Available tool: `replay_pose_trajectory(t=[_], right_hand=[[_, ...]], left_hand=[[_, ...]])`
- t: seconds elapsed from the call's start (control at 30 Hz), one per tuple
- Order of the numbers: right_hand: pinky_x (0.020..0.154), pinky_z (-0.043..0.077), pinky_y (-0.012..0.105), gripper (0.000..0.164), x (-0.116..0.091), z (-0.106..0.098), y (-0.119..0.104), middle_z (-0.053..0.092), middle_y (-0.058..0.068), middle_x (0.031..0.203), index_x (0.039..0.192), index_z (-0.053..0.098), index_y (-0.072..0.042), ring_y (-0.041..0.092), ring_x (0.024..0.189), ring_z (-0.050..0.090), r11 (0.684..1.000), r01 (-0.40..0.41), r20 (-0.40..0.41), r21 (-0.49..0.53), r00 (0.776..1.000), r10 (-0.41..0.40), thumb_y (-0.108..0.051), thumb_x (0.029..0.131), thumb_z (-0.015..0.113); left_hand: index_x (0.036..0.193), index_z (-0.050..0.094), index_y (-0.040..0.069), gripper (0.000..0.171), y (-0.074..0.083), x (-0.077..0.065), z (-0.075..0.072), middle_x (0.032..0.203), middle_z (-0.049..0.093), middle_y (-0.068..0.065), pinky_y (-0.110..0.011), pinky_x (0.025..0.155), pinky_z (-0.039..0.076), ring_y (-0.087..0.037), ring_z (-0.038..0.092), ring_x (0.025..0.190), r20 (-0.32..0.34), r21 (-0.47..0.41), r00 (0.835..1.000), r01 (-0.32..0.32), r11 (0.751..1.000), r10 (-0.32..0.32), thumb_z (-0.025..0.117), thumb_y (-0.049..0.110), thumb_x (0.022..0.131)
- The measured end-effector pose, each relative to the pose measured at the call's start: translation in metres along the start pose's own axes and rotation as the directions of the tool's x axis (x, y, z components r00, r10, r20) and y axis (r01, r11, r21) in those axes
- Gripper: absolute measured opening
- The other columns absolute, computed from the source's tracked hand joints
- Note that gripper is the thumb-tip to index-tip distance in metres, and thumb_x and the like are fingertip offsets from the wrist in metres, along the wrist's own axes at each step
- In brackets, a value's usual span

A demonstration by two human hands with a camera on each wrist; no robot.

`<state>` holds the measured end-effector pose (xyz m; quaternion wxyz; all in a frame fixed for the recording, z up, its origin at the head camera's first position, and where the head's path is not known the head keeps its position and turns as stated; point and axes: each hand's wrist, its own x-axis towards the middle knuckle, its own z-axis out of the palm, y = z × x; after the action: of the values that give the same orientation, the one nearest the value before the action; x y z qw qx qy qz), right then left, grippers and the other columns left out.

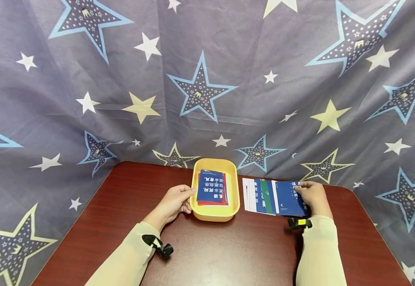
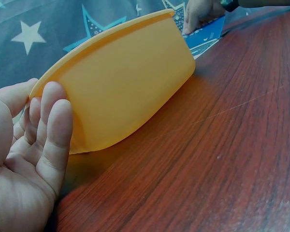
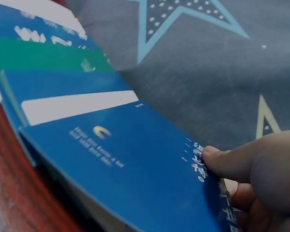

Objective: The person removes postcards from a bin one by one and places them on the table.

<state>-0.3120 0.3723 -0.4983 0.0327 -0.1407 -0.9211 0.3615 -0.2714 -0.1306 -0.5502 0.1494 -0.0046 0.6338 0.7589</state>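
Observation:
A yellow plastic tray (image 1: 216, 217) sits on the table, with a blue card (image 1: 207, 188) with white writing on top of red and white ones inside. My left hand (image 1: 173, 203) grips the tray's left rim, thumb over the edge and fingers against the outer wall (image 2: 121, 87). To the right of the tray lies a fanned row of cards (image 1: 262, 196) in white, blue and green. At that row's right end, my right hand (image 1: 312, 194) pinches the edge of a blue card (image 3: 130, 154) bearing a small moon and white print. That card's near edge is raised in the right wrist view.
The reddish-brown wooden table (image 1: 221, 254) ends at the back against a grey star-patterned cloth (image 1: 200, 131). Each wrist wears a small black camera, one on the left sleeve (image 1: 121, 254) and one on the right sleeve (image 1: 321, 250).

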Motion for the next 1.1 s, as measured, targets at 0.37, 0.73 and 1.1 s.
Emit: replay_pose_trajectory(t=[0.37, 0.73, 1.1], right_hand=[[0.102, 0.059, 0.068, 0.036, -0.003, 0.013, 0.001, 0.075, 0.035, 0.128, 0.120, 0.076, 0.008, 0.053, 0.114, 0.071, 0.986, -0.037, -0.040, -0.165, 0.999, 0.031, -0.025, 0.103, 0.078], [0.099, 0.060, 0.062, 0.035, -0.015, 0.023, -0.066, 0.077, 0.032, 0.122, 0.124, 0.076, 0.006, 0.047, 0.110, 0.073, 0.980, 0.183, 0.001, -0.078, 0.983, -0.183, -0.025, 0.108, 0.072], [0.066, 0.062, 0.028, 0.037, -0.051, 0.071, -0.165, 0.082, 0.019, 0.111, 0.137, 0.072, 0.000, 0.038, 0.090, 0.082, 0.936, 0.338, 0.252, 0.095, 0.902, -0.352, -0.027, 0.111, 0.074]], left_hand=[[0.108, 0.065, 0.001, 0.024, 0.001, 0.000, 0.000, 0.067, 0.067, -0.001, -0.023, 0.050, 0.061, -0.010, 0.066, 0.052, -0.001, -0.002, 1.000, 0.000, 1.000, 0.000, 0.070, 0.023, 0.114], [0.107, 0.065, 0.001, 0.025, 0.001, -0.002, -0.001, 0.068, 0.067, 0.001, -0.023, 0.051, 0.061, -0.010, 0.066, 0.053, 0.019, -0.005, 1.000, -0.013, 1.000, 0.014, 0.071, 0.024, 0.114], [0.108, 0.064, 0.000, 0.026, 0.002, -0.003, -0.001, 0.069, 0.064, 0.001, -0.023, 0.051, 0.061, -0.011, 0.066, 0.053, 0.016, -0.009, 1.000, -0.012, 1.000, 0.012, 0.072, 0.024, 0.114]])
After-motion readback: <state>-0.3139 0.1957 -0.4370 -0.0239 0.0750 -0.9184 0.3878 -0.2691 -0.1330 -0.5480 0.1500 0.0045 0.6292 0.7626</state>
